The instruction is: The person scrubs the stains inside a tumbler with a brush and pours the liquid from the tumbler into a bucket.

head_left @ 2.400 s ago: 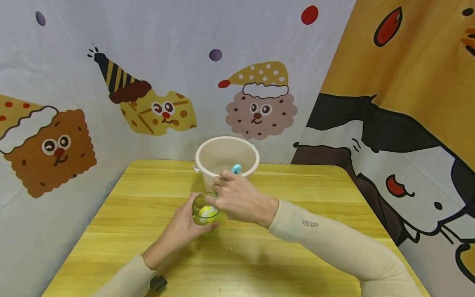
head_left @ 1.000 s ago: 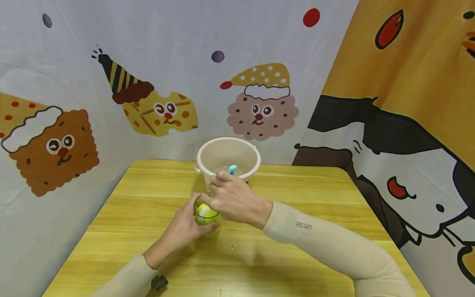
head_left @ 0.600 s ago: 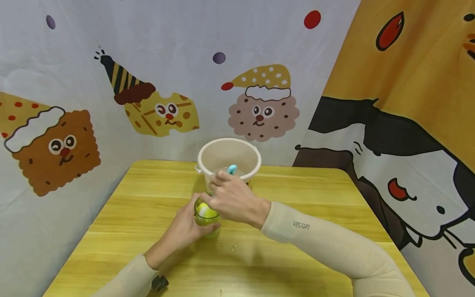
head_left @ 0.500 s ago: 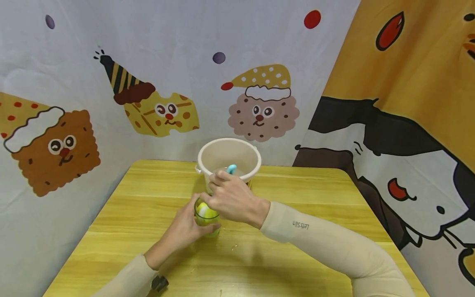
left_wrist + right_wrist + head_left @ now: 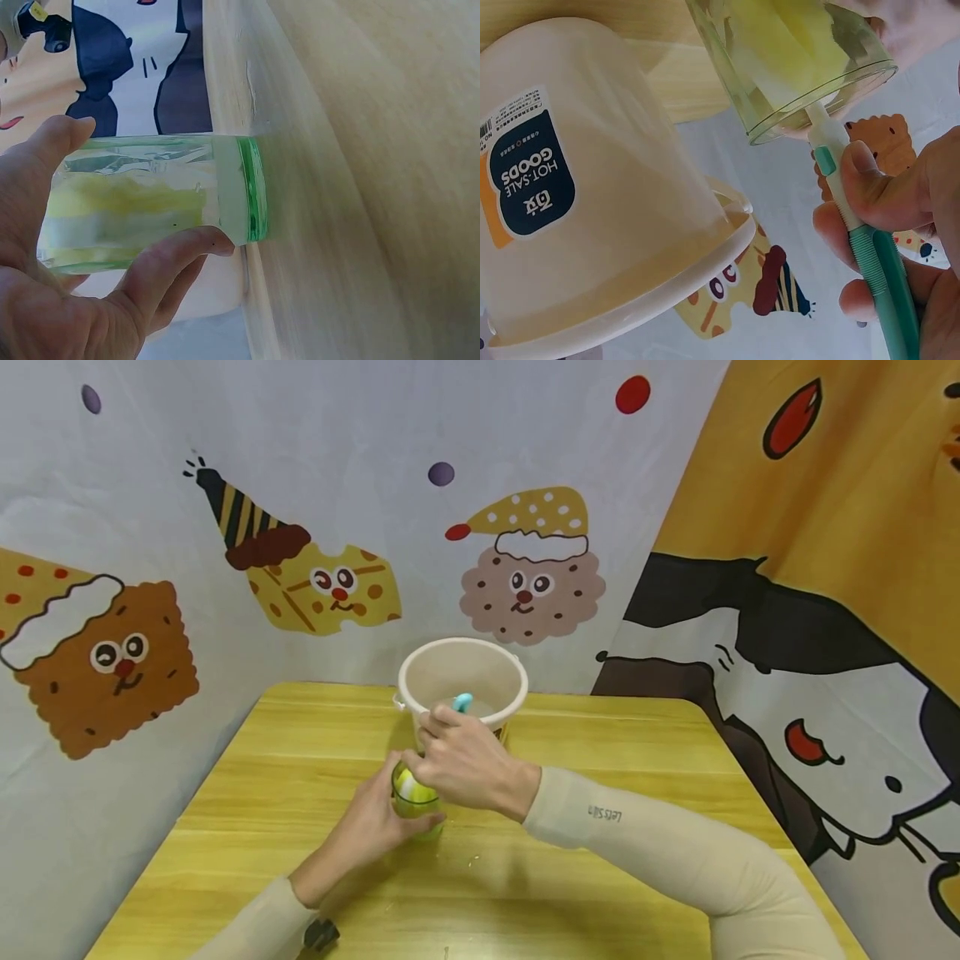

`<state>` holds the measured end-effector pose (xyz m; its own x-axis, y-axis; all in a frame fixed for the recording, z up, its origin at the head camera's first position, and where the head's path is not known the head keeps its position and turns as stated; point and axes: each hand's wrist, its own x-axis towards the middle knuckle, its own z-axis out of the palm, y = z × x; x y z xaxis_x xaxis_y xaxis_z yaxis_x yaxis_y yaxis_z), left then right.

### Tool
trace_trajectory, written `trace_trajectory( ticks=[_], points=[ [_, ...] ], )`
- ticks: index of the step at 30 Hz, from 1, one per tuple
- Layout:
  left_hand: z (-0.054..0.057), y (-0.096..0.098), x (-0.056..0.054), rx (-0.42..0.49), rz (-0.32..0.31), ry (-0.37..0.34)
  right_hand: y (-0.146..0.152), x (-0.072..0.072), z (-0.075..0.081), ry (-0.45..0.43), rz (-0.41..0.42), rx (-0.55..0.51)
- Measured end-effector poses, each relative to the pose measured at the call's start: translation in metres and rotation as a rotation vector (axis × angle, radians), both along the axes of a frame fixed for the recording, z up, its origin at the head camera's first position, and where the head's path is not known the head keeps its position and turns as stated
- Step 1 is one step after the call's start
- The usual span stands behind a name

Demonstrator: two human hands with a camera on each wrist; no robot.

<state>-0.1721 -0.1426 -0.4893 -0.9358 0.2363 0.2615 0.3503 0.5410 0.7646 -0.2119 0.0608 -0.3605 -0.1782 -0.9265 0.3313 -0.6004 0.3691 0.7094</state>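
Observation:
My left hand (image 5: 372,810) grips a clear green glass cup (image 5: 232,187), with the thumb and fingers round its sides. Inside the cup sits the yellow and white sponge head (image 5: 124,214) of a cup brush. In the right wrist view, my right hand (image 5: 904,187) holds the brush by its white and teal handle (image 5: 885,274), the thumb pressed along it. The brush's white neck enters the cup's mouth. The handle's rounded light blue end (image 5: 463,702) shows beyond my right knuckles in the head view, overlapping the bucket.
A cream bucket (image 5: 444,670) with a dark label (image 5: 532,176) stands just beyond both hands, at the back of the wooden table (image 5: 600,760). Small water drops (image 5: 474,861) lie on the table. A cartoon-printed cloth (image 5: 337,460) hangs behind it.
My right hand and the brush handle have shifted slightly left. The sponge head has turned inside the cup, showing its white stripe differently. My left hand keeps its hold on the cup.

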Motion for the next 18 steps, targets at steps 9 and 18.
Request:
trace_trajectory(
  ticks=[9, 18],
  points=[
    [0.0017, -0.0003, -0.0001, -0.025, -0.010, -0.005, -0.0006, -0.0033, 0.0020, -0.029, -0.055, 0.017],
    [0.0005, -0.0018, 0.0016, -0.025, -0.001, -0.030, -0.0029, -0.0060, -0.0015, -0.058, -0.101, 0.066]
  ],
)
